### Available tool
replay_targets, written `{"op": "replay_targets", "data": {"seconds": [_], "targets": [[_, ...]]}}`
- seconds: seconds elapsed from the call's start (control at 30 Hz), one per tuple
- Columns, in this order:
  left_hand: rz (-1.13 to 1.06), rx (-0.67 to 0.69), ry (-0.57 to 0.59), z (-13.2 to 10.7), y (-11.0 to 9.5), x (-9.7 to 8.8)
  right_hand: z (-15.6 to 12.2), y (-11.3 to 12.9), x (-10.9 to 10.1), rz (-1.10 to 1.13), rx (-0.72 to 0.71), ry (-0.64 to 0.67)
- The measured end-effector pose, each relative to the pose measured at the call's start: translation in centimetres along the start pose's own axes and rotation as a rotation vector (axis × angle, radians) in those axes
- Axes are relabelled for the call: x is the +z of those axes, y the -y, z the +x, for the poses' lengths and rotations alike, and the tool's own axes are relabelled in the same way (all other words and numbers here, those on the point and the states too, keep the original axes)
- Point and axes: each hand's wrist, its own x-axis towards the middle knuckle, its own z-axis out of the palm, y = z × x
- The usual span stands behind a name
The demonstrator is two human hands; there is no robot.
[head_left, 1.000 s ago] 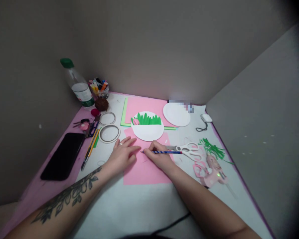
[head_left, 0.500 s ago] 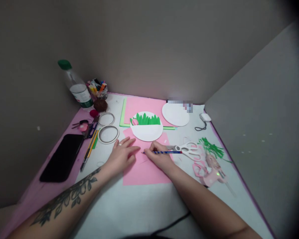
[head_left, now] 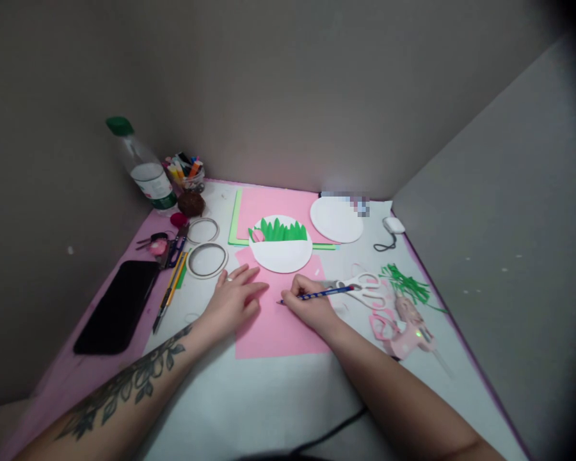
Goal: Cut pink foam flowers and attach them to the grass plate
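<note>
A pink sheet of paper lies flat in front of me. My left hand rests on its left side, fingers spread, with a ring on one finger. My right hand pinches a blue pencil, whose tip points left at the pink sheet. Whether the tip touches the paper I cannot tell. Just beyond the hands, a white paper plate overlaps the sheet's far edge. It bears green paper grass and a small pink paper flower at the left.
At the right are white scissors, green paper strips and a pink glue gun with a lit green light. On the left lie a black phone, tape rolls and a cutter knife. A bottle stands behind them.
The pencil has tilted, its back end rising slightly and its tip shifting a little right and nearer to me. My left hand stays on the sheet. The whole view has shifted slightly.
</note>
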Motion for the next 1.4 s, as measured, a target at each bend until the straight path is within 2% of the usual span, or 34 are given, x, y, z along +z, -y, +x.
{"op": "replay_targets", "data": {"seconds": [0.27,0.47,0.97,1.17,1.4], "targets": [[0.000,0.002,-0.006,-0.1,0.0,0.0,0.0,-0.1,-0.1,0.017,0.011,-0.005],[-0.006,-0.005,0.004,-0.1,-0.2,-0.2,0.0,0.4,0.3,0.115,0.042,0.009],[-0.023,-0.002,-0.001,-0.2,-0.1,-0.2,-0.2,0.8,1.2,0.018,0.031,0.029],[-0.005,0.002,0.005,-0.2,-0.2,-0.2,-0.2,1.1,1.0,0.023,0.004,0.109],[-0.018,0.000,0.002,-0.2,-0.2,-0.3,-0.1,1.0,1.0,0.016,0.025,0.059]]}}
